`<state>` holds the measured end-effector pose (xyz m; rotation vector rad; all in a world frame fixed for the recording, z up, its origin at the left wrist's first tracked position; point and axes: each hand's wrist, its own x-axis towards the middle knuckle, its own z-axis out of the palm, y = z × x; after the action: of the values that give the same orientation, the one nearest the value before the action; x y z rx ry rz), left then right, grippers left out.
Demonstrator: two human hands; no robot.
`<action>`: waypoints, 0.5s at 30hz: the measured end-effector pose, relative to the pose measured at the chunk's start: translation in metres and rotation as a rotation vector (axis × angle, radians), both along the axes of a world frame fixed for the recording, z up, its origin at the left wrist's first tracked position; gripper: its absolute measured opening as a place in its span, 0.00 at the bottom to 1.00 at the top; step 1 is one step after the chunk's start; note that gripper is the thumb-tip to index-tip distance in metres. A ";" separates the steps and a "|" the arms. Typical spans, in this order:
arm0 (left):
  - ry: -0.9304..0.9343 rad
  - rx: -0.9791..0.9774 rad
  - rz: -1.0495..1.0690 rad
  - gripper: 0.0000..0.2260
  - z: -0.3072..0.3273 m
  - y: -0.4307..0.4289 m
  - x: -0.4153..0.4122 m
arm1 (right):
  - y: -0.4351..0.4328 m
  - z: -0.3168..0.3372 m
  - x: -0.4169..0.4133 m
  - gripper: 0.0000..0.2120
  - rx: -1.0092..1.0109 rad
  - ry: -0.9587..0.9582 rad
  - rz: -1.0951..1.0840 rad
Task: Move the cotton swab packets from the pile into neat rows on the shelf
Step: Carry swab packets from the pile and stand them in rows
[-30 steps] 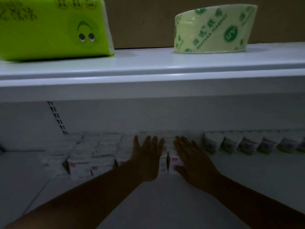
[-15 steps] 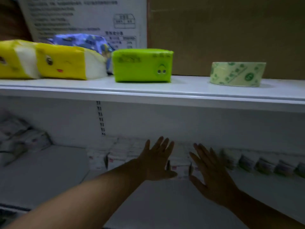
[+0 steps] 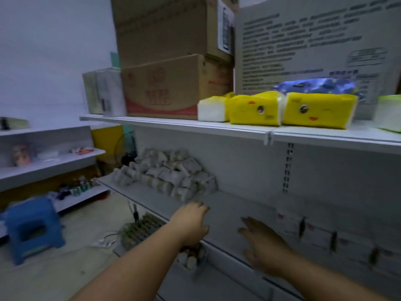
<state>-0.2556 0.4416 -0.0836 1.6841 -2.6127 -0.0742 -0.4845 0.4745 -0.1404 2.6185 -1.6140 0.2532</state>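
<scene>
A heap of white cotton swab packets [image 3: 167, 174] lies at the left end of the white middle shelf [image 3: 236, 209]. Rows of packets [image 3: 321, 235] with red labels stand at the shelf's right, blurred. My left hand [image 3: 191, 222] reaches over the shelf front toward the heap, a short way below and right of it, fingers loosely bent and holding nothing. My right hand [image 3: 264, 244] hovers flat with fingers straight over the bare middle of the shelf, left of the rows.
The upper shelf carries yellow tissue packs [image 3: 288, 110], a white pack, cardboard boxes [image 3: 171, 61] and a printed board. A lower shelf holds small items [image 3: 141, 231]. A blue stool [image 3: 32, 229] stands on the floor at left, beside other white shelves.
The view has swung left, from the neat rows to the heap. Both hands left the rows and moved left along the shelf, the left one leading toward the pile.
</scene>
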 end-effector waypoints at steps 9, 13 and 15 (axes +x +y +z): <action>0.127 0.012 0.031 0.21 -0.047 -0.014 0.128 | -0.049 -0.019 0.105 0.28 0.142 0.142 0.047; 0.226 -0.059 0.039 0.16 -0.055 -0.040 0.144 | -0.087 -0.024 0.116 0.29 0.108 0.065 -0.005; 0.177 -0.023 0.033 0.18 -0.062 -0.059 0.151 | -0.111 -0.028 0.121 0.29 0.107 0.045 -0.019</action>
<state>-0.1047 0.3826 -0.1459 1.6311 -2.4486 -0.1829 -0.3639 0.3632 -0.1684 2.6635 -1.6818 0.1094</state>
